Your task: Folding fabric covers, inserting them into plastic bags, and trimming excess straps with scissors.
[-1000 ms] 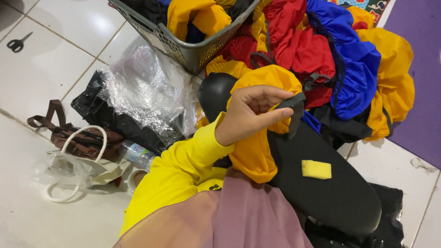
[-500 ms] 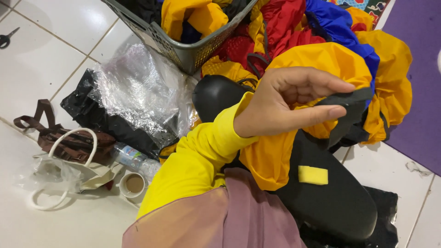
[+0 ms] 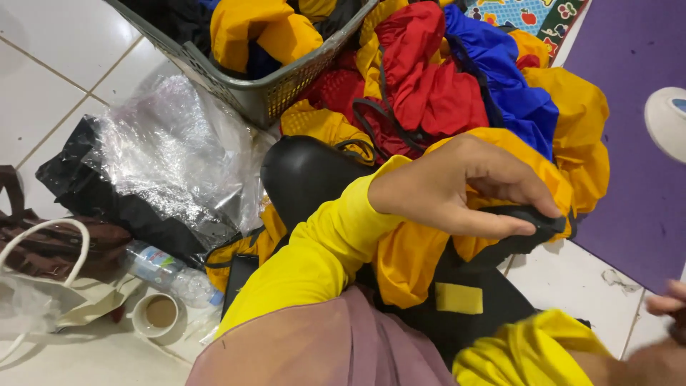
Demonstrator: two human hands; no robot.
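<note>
Here, in the head view, the left hand [image 3: 457,189] pinches a black strap [image 3: 525,221] between thumb and curled fingers, just right of the black ironing board [image 3: 307,175]. The strap's long axis runs roughly left to right, its free end pointing right and slightly down over a yellow garment [image 3: 407,257]. The right hand [image 3: 668,304] shows only blurred fingertips, far right of the board; its grip cannot be told.

One head cam only, no 2nd view to overlap. Looks steeply down and fwd from the person's head, close to the left hand [image 3: 457,189] mid-frame. Basket [image 3: 286,89] at top edge, tile floor [image 3: 57,64] left, purple mat [image 3: 629,86] right.
</note>
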